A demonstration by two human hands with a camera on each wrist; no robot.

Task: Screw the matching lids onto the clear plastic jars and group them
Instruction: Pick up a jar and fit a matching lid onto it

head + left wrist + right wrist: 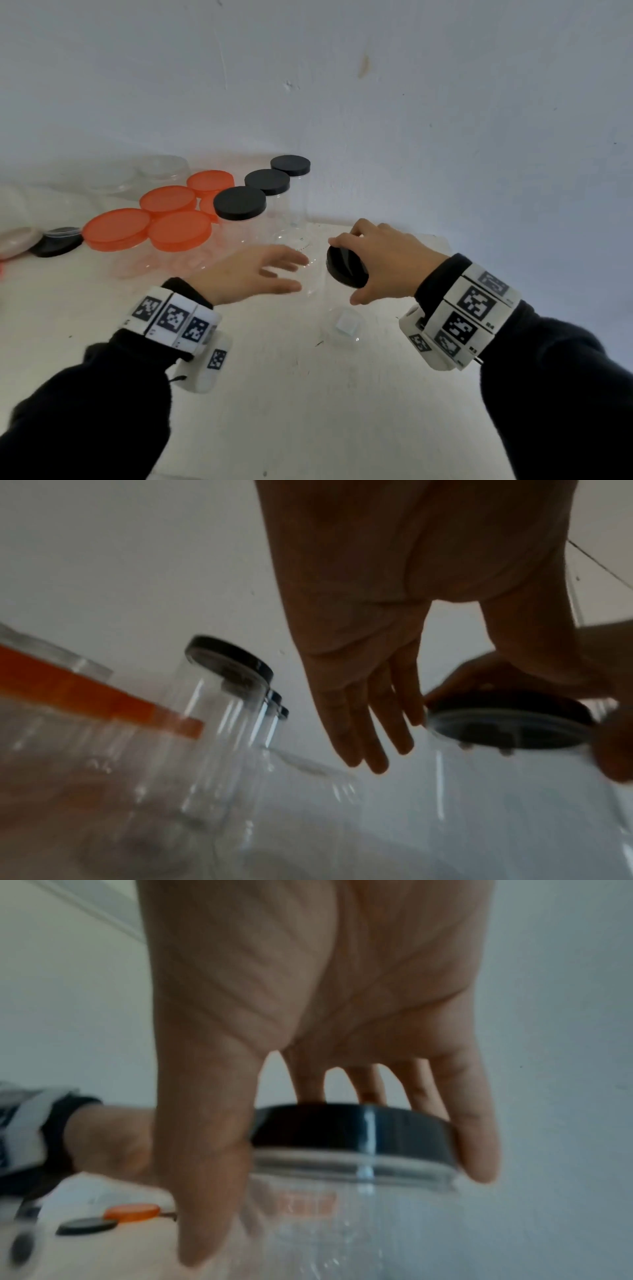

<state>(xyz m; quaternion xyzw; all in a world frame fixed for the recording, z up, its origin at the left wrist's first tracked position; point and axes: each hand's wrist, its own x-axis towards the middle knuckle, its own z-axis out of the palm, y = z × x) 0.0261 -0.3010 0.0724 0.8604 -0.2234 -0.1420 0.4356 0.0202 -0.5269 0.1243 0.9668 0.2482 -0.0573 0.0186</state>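
A clear plastic jar [337, 315] stands at the middle of the white table [291, 394] with a black lid [346, 269] on its mouth. My right hand [380, 263] grips that black lid [349, 1131] from above, thumb on the near rim and fingers [476, 1139] round the far rim. My left hand [260, 274] hovers just left of the jar with fingers [369, 739] straight and spread, holding nothing. Three tall clear jars with black lids [239, 202] stand in a row behind. Several orange-lidded jars [180, 228] are grouped to their left.
A loose black lid [56, 241] and a pale lid [19, 241] lie at the far left edge. Lidless clear jars [161, 169] stand against the wall [342, 85] at the back left. The table's right edge runs just beyond my right wrist.
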